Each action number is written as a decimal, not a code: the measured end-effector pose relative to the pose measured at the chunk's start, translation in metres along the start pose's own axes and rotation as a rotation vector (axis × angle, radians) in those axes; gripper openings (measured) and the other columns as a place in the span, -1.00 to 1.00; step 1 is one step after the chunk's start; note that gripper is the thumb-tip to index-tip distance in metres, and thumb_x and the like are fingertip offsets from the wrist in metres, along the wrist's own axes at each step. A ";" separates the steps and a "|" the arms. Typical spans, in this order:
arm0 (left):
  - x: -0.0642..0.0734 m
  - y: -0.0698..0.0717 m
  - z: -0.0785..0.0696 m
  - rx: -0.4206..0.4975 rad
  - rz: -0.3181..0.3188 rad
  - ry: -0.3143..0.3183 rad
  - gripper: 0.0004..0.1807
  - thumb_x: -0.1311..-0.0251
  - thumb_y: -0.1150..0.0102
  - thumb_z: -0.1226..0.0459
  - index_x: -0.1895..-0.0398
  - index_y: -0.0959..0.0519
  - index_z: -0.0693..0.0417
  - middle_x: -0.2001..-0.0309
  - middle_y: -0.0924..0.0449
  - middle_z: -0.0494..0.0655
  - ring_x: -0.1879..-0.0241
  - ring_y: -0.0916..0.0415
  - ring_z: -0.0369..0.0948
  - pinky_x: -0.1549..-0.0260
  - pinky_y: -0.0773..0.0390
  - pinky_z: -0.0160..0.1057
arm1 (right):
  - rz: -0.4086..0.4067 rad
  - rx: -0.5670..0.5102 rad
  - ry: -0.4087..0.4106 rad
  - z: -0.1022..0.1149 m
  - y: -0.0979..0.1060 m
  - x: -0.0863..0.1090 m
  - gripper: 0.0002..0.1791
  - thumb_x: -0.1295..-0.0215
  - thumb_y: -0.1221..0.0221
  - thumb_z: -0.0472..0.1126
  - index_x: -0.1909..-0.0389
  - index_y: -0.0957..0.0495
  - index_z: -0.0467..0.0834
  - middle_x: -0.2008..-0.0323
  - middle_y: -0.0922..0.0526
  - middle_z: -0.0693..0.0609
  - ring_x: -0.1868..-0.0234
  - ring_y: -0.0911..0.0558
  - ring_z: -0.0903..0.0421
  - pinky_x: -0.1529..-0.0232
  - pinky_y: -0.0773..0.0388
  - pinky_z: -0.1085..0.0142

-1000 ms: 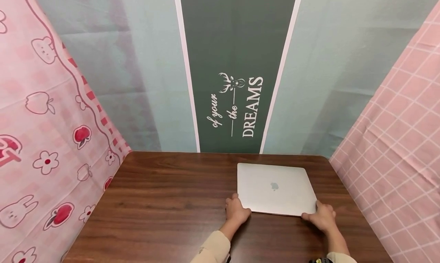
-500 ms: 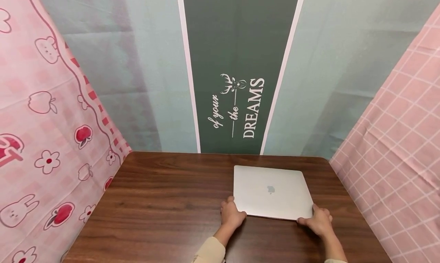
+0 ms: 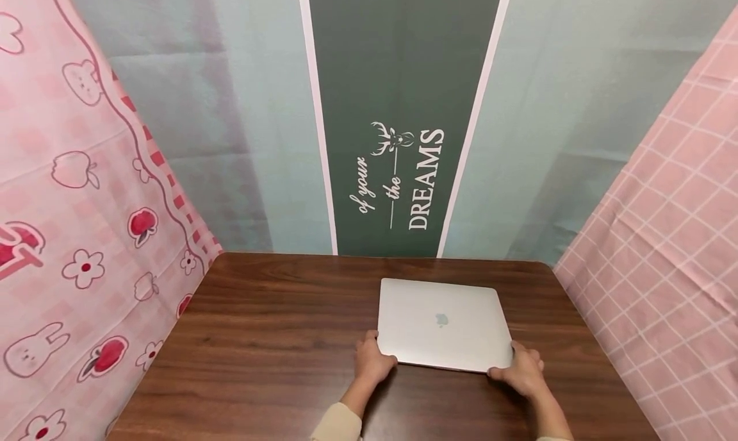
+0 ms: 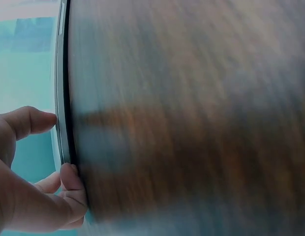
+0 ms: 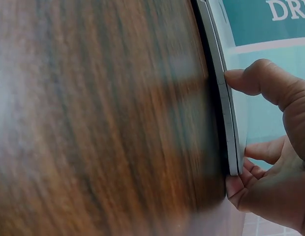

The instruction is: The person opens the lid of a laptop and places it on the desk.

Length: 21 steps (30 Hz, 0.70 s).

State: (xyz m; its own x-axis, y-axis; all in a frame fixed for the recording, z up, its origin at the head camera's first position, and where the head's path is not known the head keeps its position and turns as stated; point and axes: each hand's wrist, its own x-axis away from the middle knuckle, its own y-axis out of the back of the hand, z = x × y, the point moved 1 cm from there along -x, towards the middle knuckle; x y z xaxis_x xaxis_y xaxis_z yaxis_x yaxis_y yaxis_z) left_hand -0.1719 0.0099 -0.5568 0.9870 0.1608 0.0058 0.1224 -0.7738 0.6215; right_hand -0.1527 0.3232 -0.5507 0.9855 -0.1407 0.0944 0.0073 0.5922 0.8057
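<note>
The left hand (image 3: 371, 363) pinches the near left corner of the closed silver laptop (image 3: 444, 323), thumb on the lid and fingers curled under the edge, as the left wrist view shows. The right hand (image 3: 521, 374) grips the near right corner the same way, thumb (image 5: 248, 78) pressing the top, other fingers tucked beneath. The laptop lies flat, lid shut, on the dark wood worktop (image 3: 271, 351), right of centre and close to the near edge, its logo facing up. Both wrist views are blurred across the wood grain, which suggests the hands are in motion.

Judging by the two-corner hold, the step in hand looks like shifting or squaring the laptop on the worktop. A next move would call for both hands working evenly, so the thin case neither twists nor scrapes.

Beyond the worktop hang a grey-green cloth with a dark printed banner (image 3: 400, 120), an apple-patterned pink cloth (image 3: 75, 210) to the left and a pink checked cloth (image 3: 663, 236) to the right
</note>
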 end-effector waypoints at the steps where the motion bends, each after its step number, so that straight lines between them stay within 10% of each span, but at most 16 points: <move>1: 0.000 0.002 0.000 0.004 0.000 -0.004 -0.28 0.45 -0.39 0.34 0.00 -0.46 0.28 0.21 -0.41 0.22 0.26 -0.43 0.15 0.33 -0.47 -0.01 | -0.001 -0.002 0.001 0.001 -0.001 0.000 0.08 0.33 -0.42 -0.10 -0.13 -0.11 -0.66 0.05 -0.21 -0.65 0.08 -0.14 -0.46 0.05 -0.16 -0.20; 21: 0.005 0.028 0.018 0.044 -0.072 0.036 -0.33 0.51 -0.36 0.42 0.07 -0.48 0.31 0.27 -0.44 0.22 0.22 -0.41 0.15 0.26 -0.45 0.00 | -0.013 0.003 0.040 0.025 -0.022 0.006 0.07 0.40 -0.42 -0.13 -0.12 -0.14 -0.65 0.11 -0.30 -0.59 0.12 -0.19 -0.42 0.11 -0.26 -0.13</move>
State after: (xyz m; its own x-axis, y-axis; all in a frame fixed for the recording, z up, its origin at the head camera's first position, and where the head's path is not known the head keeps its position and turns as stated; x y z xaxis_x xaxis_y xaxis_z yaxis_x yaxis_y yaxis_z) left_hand -0.1617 -0.0217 -0.5532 0.9712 0.2382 -0.0084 0.1977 -0.7854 0.5865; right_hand -0.1511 0.2890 -0.5533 0.9913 -0.1165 0.0610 0.0194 0.5884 0.8083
